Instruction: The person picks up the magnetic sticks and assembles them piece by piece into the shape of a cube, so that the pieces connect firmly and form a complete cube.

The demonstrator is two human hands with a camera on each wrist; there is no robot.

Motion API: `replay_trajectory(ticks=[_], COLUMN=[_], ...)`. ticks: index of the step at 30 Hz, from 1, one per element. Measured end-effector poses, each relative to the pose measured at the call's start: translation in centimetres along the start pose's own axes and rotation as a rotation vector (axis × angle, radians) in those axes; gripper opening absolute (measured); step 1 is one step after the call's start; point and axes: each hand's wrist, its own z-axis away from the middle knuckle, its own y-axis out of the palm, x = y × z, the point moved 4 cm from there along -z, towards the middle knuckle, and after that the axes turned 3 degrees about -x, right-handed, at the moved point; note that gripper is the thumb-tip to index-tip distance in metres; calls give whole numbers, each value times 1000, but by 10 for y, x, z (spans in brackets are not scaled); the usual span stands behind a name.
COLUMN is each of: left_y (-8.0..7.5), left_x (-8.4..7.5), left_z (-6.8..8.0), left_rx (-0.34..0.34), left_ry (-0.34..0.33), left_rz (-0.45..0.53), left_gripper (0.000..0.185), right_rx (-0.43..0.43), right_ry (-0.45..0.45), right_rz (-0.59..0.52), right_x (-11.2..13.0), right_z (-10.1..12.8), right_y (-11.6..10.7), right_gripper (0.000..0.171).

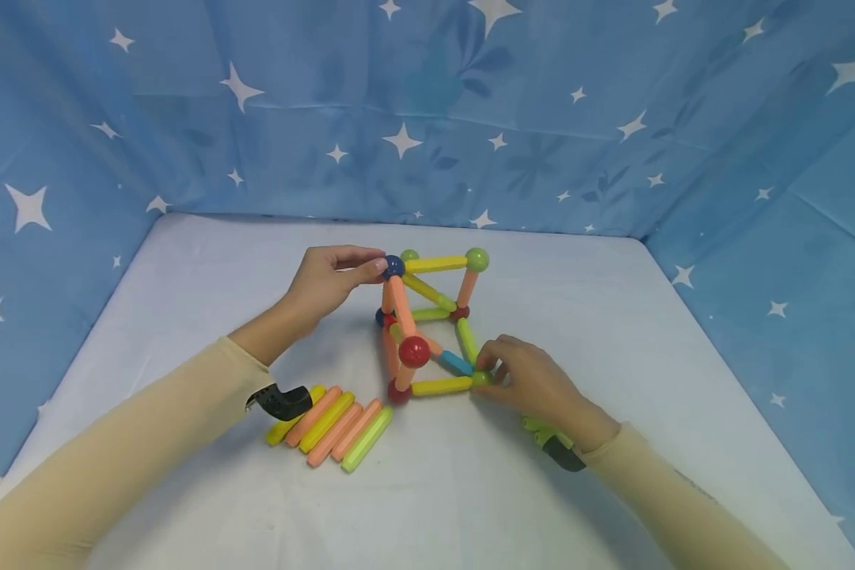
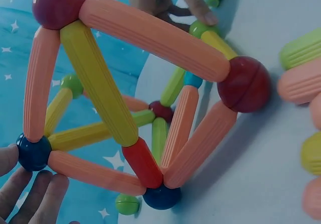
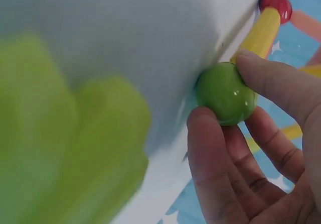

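A frame of coloured rods and balls stands mid-table. With thumb and fingers, my left hand (image 1: 324, 283) pinches the dark blue ball (image 1: 393, 267) at its upper left corner. My right hand (image 1: 534, 385) grips the green ball (image 3: 225, 93) at the lower right corner, where a yellow rod (image 1: 442, 386) and a blue rod (image 1: 457, 362) meet it. Red balls (image 1: 414, 351) mark the near left edge, above and below a short orange rod. Another green ball (image 1: 476, 260) tops the far right post. The left wrist view shows a diagonal yellow rod (image 2: 100, 83) joined to a red rod (image 2: 142, 161).
Several loose orange, yellow and green rods (image 1: 331, 427) lie in a slanted row in front of the frame, near my left wrist. Green rods (image 1: 537, 427) lie partly hidden beneath my right wrist. A blue star-patterned curtain (image 1: 427, 103) surrounds the white table (image 1: 456, 507).
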Motion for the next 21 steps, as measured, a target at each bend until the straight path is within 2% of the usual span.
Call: replay_trajectory(ticks=[5, 7, 8, 10, 12, 15, 17, 19, 21], left_y=[2, 0, -1, -1, 2, 13, 22, 30, 36], left_x=[1, 0, -2, -11, -24, -44, -50, -51, -49], left_z=[-17, -17, -14, -4, 13, 41, 57, 68, 75], left_rx=[-22, -50, -62, -87, -91, -48, -7, 4, -5], left_ry=[4, 44, 84, 214, 401, 709, 873, 982, 1036], left_rz=[24, -13, -51, -143, -220, -324, -380, -457, -523], left_gripper=[40, 39, 38, 34, 27, 13, 8, 8, 11], right_rx=[-4, -18, -28, -61, -117, -198, -204, -150, -76], right_ry=[-7, -15, -19, -44, -118, -338, -508, -647, -726], right_rz=[-29, -4, 18, 78, 127, 170, 191, 233, 282], right_x=[8, 11, 12, 16, 23, 44, 63, 79, 92], right_z=[-1, -1, -1, 1, 3, 8, 11, 13, 14], right_y=[6, 8, 8, 9, 8, 9, 15, 26, 39], right_gripper=[28, 29, 31, 33, 34, 29, 26, 30, 35])
